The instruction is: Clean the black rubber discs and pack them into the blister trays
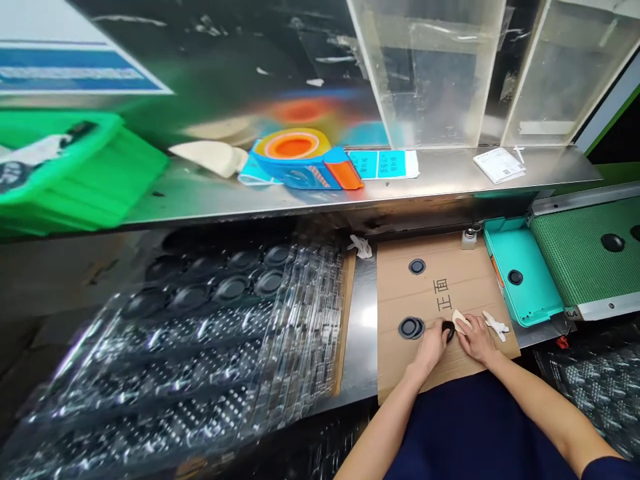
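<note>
My left hand (431, 347) is closed on a small round black part (449, 331), held on edge just above the cardboard sheet (395, 367). Beside it, my right hand (477, 340) pinches a cream-coloured pad (460, 323), possibly a sponge, close against the black part. To the left of my hands, two overlapping black discs (410, 327) lie on the cardboard. Another black disc (417, 267) lies farther back. A crumpled white cloth (495, 325) rests right of my right hand.
Clear plastic trays (235, 333) with black round parts are stacked at left. A teal tray (537, 287) holding one black disc stands at right, beside a green conveyor belt (590, 253). A small bottle (469, 239) stands behind. A metal shelf (440, 175) carries a green bin (135, 173) and tape dispenser (300, 167).
</note>
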### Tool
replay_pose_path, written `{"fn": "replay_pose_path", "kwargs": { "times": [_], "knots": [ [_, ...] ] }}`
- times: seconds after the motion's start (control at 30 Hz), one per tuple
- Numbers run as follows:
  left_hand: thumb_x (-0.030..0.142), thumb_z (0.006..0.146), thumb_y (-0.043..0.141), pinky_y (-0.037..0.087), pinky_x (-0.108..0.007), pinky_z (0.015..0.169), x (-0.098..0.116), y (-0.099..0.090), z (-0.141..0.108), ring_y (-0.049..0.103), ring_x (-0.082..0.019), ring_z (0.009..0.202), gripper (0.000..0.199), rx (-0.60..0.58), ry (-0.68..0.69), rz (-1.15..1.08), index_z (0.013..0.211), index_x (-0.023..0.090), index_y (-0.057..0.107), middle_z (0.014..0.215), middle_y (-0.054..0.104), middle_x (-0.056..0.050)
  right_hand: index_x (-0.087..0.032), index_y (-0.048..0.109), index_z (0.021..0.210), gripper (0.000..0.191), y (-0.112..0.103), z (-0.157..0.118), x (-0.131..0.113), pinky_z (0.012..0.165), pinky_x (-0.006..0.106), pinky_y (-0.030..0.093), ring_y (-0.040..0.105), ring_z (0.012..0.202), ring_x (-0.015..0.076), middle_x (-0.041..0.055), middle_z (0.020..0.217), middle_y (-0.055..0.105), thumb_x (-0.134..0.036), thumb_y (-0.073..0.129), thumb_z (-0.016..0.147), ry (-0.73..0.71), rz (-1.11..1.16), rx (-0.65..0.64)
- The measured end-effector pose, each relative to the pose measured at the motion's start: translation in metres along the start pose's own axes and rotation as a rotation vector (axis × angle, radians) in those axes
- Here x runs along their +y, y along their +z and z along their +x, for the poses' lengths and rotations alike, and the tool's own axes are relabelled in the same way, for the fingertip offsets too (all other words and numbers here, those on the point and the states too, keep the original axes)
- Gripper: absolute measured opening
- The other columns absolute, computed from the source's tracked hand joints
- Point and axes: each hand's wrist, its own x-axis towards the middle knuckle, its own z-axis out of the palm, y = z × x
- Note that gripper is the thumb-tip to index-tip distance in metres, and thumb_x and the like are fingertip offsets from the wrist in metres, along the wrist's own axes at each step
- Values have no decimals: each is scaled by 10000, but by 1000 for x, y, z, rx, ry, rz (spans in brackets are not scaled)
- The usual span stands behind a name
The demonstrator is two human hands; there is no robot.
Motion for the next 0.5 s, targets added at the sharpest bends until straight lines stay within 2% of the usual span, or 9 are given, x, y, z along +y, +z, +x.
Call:
{"fn": "replay_pose_path", "kwargs": {
  "times": [0.1,0.2,0.27,0.37,0.5],
  "knots": [
    [206,948,523,491,-314,850,-8,-34,45,690,-223,958,284,112,-29,31,1230,179,494,1073,713,-116,-262,536,1429,474,1,-2,-3,1001,449,433,486,1143,283,127,1345,520,-274,557,956,11,10,13],
    [234,966,479,492,-330,878,-14,-76,107,678,-225,981,272,208,-77,72,1233,183,470,1093,693,-118,-254,529,1429,483,1,-3,-5,1000,445,436,481,1153,282,127,1353,522,-273,567,948,13,21,20],
    [234,953,487,491,-347,897,-16,-93,143,671,-232,979,274,236,-113,108,1219,169,486,1081,684,-128,-255,521,1432,492,1,-3,-7,996,439,441,484,1147,275,123,1357,523,-267,569,942,20,31,24],
    [244,929,517,478,-370,945,-17,-100,175,650,-251,1030,280,235,-160,164,1194,151,520,1120,654,-158,-265,517,1429,504,-1,-3,-10,984,431,450,492,1135,264,117,1357,529,-267,582,930,38,43,24],
    [357,939,505,471,-446,961,-17,-91,184,629,-323,1090,386,201,-236,253,1250,130,527,1283,540,-234,-271,520,1423,493,-7,-2,-14,982,431,450,492,1137,267,109,1378,525,-282,575,933,59,52,-13]
  ]
}}
